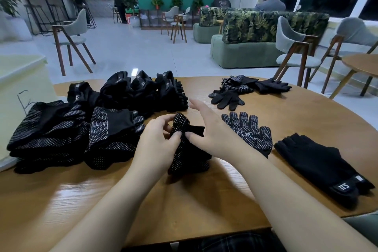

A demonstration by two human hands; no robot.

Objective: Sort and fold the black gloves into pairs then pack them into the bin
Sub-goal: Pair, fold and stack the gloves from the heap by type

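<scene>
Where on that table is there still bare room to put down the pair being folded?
Bare wood lies along the near edge of the table, in front of both forearms, and between the spread dotted glove and the far loose gloves. The left side is crowded with folded stacks.

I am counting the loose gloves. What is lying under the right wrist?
Part of a flat dotted glove shows beside the right hand; its cuff end runs under the wrist, hidden there.

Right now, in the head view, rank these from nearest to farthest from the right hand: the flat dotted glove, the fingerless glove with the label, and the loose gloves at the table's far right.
1. Flat dotted glove: just right of the right hand.
2. Fingerless labelled glove: farther right, near the table's edge.
3. Loose gloves: far side, beyond the hand.
</scene>
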